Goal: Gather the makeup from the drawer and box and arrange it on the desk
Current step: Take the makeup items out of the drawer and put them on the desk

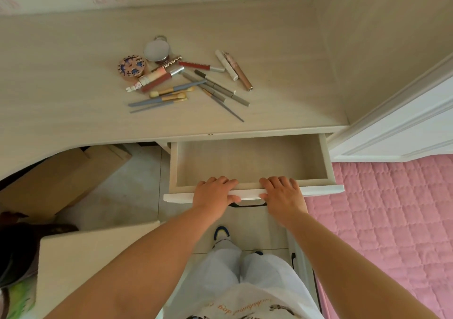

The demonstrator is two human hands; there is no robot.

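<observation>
Makeup [186, 78] lies heaped on the desk [61, 73]; the left hand [215, 192] and right hand [282, 192] grip the emptied drawer [250, 192] front, fingers curled over, likely to shut it.

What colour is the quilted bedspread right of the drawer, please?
Pink, on the quilted bedspread, seen in the head view.

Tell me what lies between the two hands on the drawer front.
In the head view, only bare white drawer front lies between the left hand and right hand; a dark handle shows just below.
</observation>
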